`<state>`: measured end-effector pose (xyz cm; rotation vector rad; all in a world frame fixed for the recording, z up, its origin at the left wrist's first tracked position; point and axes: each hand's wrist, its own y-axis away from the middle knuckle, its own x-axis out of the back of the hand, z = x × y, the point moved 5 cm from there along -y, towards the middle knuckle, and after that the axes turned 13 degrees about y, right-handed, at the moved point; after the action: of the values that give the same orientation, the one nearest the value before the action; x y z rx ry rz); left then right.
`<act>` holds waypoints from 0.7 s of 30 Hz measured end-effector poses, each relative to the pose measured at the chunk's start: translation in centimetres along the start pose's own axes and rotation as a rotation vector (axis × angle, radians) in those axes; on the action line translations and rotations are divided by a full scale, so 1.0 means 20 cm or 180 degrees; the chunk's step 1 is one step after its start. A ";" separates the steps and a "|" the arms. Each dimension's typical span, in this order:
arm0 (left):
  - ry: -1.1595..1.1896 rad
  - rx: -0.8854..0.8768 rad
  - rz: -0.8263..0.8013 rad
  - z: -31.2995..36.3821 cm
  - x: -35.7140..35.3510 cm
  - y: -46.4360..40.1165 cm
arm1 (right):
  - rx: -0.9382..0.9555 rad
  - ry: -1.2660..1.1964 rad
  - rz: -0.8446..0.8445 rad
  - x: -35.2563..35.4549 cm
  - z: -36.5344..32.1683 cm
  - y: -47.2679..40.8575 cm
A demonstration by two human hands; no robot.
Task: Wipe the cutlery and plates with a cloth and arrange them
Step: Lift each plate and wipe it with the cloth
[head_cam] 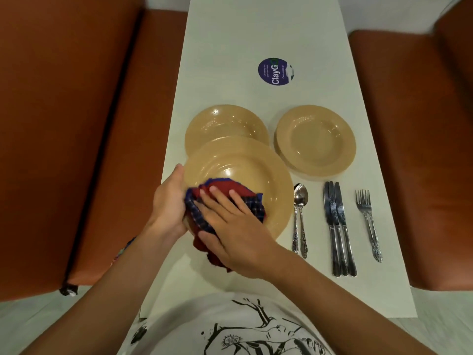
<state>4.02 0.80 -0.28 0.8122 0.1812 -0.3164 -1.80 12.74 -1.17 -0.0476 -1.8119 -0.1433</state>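
Orange bench seat (64, 139) at far left. Left hand (167, 203) grips rim of held plate (245, 162), fingers curled under, likely lifted off white table (256, 34). Right hand (230, 226), fingers spread flat, presses red-blue checked cloth (252, 201) into that plate. Second plate (225, 124) behind it. Plate stack (316, 142) right. Below stack: spoons (300, 216), knives (337, 226), forks (368, 221) side by side.

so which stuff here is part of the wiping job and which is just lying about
Job: held plate, cloth, left hand, right hand, plate, stacked plates, spoons, knives, forks.

Just there: round sticker, table, orange seats.
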 end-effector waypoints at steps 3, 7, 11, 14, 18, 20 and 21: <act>-0.0154 -0.0130 0.0083 0.02 0.07 -0.02 | 0.0363 -0.0037 0.0054 0.01 0.07 0.14; -0.0273 -0.0202 0.0177 0.02 0.12 -0.04 | 0.0364 0.0040 0.0637 0.05 0.25 0.30; -0.0328 -0.0254 0.0176 0.00 0.15 -0.03 | -0.0085 0.0116 0.0973 0.10 0.42 0.33; -0.0499 -0.0315 0.0123 -0.03 0.19 -0.05 | -0.1007 -0.0657 0.0992 0.11 0.51 0.34; -0.0811 -0.0314 -0.0162 -0.10 0.25 -0.07 | -0.2013 -0.1576 0.0775 0.05 0.52 0.34; -0.1312 -0.0530 -0.0246 -0.10 0.29 -0.09 | -0.2124 -0.1753 0.0590 -0.01 0.50 0.33; -0.1677 -0.0674 -0.0252 -0.10 0.30 -0.11 | -0.2166 -0.1826 0.0507 -0.04 0.49 0.33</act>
<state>8.88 -0.30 -4.78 0.4914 -0.2444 -0.5645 -10.35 20.54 -3.72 -0.7791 -2.2346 -0.6828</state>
